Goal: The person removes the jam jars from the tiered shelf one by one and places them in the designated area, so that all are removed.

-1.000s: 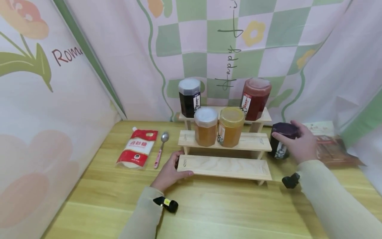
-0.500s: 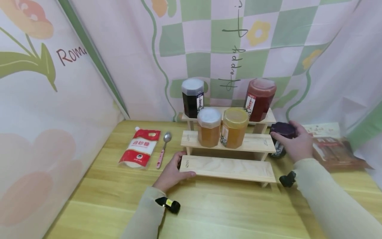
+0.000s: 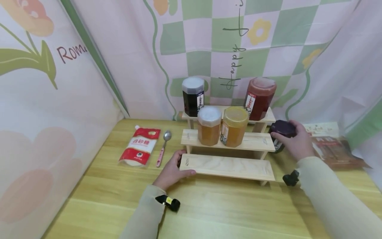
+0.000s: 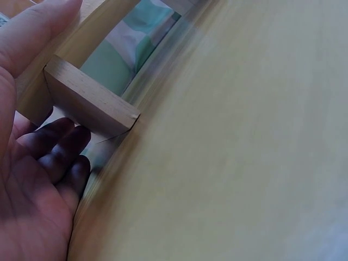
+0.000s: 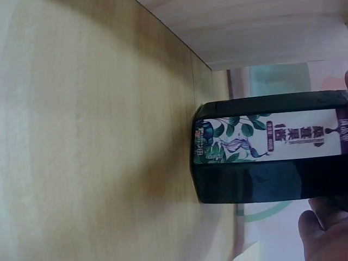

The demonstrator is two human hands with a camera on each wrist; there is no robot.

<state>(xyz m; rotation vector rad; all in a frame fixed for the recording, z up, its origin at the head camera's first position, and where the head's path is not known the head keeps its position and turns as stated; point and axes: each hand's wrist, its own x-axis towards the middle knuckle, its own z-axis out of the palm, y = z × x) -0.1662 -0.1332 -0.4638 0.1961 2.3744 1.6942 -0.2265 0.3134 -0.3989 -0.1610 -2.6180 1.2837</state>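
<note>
In the head view my left hand (image 3: pixel 170 172) grips the left end of a three-tier wooden stand (image 3: pixel 228 166). The left wrist view has its thumb over the board and its fingers curled near the end leg (image 4: pixel 89 100). My right hand (image 3: pixel 299 141) holds a dark jar of jam or syrup (image 3: pixel 283 128) by its lid, at the stand's right side. In the right wrist view the jar (image 5: pixel 255 179) is upright to the table, label showing; I cannot tell if its base touches. Two amber jars, the left one (image 3: pixel 209 131) and the yellow-lidded one (image 3: pixel 234 131), stand on the middle tier.
The top tier bears a white-lidded dark jar (image 3: pixel 192 101) and a red jar (image 3: pixel 259 104). Left of the stand lie a red-and-white sugar bag (image 3: pixel 140 146) and a spoon (image 3: pixel 162 149). A brown packet (image 3: pixel 335 151) lies right of my right hand. Patterned cloth (image 3: pixel 226 49) hangs behind.
My right hand has moved the dark jar slightly left and back, closer to the stand's right end. My left hand keeps its grip on the stand. The head view has shifted a little.
</note>
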